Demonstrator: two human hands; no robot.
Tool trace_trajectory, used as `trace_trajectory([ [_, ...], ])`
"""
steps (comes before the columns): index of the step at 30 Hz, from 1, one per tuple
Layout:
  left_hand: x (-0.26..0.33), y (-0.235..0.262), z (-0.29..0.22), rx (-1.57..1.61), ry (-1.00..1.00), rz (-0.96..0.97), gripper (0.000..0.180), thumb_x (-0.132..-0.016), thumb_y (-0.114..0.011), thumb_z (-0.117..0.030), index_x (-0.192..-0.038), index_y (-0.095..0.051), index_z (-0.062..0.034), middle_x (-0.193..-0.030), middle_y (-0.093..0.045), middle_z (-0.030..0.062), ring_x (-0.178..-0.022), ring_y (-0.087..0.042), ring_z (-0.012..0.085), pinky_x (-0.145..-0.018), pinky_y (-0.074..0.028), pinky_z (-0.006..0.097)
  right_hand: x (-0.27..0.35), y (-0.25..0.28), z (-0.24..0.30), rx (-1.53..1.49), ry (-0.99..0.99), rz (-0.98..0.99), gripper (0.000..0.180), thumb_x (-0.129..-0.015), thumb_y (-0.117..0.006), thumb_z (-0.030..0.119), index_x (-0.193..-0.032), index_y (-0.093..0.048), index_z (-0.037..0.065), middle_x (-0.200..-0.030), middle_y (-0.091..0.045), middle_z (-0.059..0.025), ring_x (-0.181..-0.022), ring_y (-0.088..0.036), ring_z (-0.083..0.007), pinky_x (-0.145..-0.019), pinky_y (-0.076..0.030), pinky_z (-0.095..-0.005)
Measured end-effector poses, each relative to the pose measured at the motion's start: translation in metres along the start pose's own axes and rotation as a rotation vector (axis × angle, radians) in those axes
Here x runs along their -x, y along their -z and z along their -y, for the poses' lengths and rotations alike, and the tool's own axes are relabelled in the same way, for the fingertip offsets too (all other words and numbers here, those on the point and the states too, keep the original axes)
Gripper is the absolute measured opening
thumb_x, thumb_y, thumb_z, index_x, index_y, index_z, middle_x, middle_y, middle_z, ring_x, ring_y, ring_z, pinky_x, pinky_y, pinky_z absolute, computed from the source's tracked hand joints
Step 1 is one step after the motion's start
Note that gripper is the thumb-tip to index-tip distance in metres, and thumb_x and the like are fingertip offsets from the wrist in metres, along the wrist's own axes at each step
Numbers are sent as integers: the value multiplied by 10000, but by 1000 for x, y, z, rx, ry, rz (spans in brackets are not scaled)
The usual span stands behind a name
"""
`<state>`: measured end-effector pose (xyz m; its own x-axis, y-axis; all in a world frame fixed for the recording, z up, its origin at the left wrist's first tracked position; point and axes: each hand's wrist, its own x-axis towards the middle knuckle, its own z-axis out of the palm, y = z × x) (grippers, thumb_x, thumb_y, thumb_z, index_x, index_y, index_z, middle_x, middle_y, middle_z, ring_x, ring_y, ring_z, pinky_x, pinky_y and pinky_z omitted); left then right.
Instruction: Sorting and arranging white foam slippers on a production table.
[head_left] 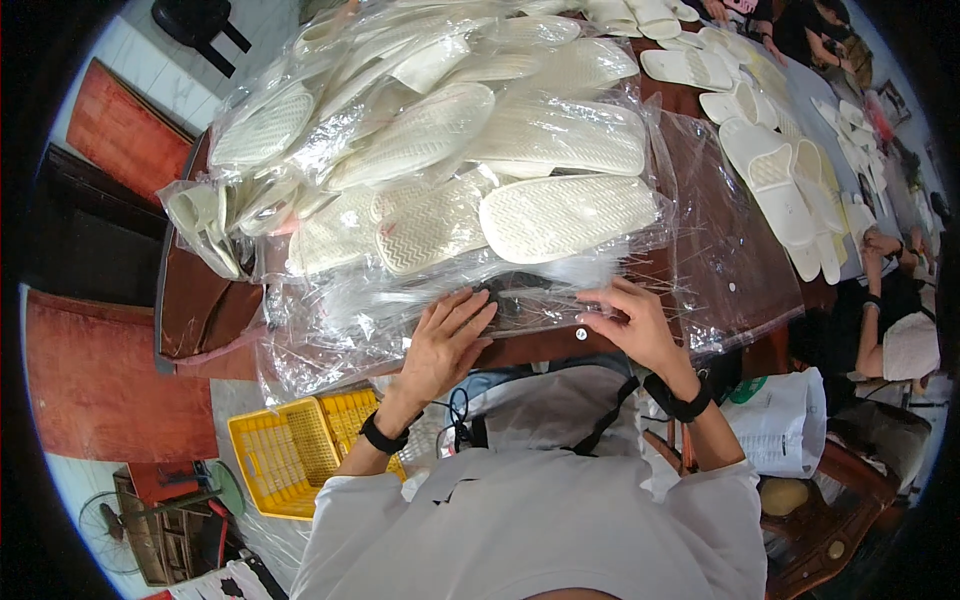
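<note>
My left hand [445, 340] lies on a layer of clear plastic bags [345, 315] at the near edge of the table, its fingers stretched out. To its right, my right hand [637, 322] is at the same plastic, thumb and fingers apart with a gap between them. Between the hands a dark patch [520, 295] shows under the clear film; what it is I cannot make out. Just beyond lies a white slipper sole [570, 217] with a zigzag tread, wrapped in clear plastic. A small round white piece [582, 334] sits near my right thumb.
Bagged white slippers [415, 135] are heaped high across the far side of the brown table [200, 310]. Unwrapped white slippers [775, 180] lie at the right. Below the left edge stand yellow crates [280, 460]; a white sack [780, 425] is at lower right. Other people work far right.
</note>
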<state>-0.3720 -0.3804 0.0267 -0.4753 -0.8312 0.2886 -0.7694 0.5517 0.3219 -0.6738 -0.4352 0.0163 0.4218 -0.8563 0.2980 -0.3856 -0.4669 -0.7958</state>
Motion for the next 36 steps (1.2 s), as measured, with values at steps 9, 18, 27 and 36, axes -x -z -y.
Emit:
trace_trajectory([
  [9,-20,-11,-18,69,-65,-9,586,-799,-725,-134,-1349,-535,-66,-1381,-530,121,-1238,-512,333,-1008,-425,465,-5,-16,-3,237,36,7,186,-812,-731,175,-994,-757,145,-804,-637,-101,-659,-639,-284,-583,-503,-385],
  [18,-20,-20,-18,2,-24,110,606,-838,-700,-203,-1390,-486,-79,-1435,-469,116,-1337,-413,330,-1086,-352,489,-11,29,40,243,-106,194,227,-823,-729,218,-1006,-700,87,-911,-627,-104,-846,-635,-302,-710,-504,-381],
  [27,-46,60,-19,219,39,-17,573,-867,-708,-241,-1386,-510,-103,-1401,-507,167,-1213,-526,368,-1013,-434,452,-24,49,84,200,-88,-136,184,-807,-717,85,-945,-609,30,-920,-595,-126,-830,-610,-357,-704,-485,-417],
  [36,-107,161,3,-54,109,-408,329,-802,-755,-115,-1116,-665,-83,-1161,-635,132,-1037,-627,299,-864,-516,391,-86,6,106,193,203,-148,293,-824,-707,98,-1077,-575,33,-1020,-584,-152,-928,-600,-365,-771,-494,-420],
])
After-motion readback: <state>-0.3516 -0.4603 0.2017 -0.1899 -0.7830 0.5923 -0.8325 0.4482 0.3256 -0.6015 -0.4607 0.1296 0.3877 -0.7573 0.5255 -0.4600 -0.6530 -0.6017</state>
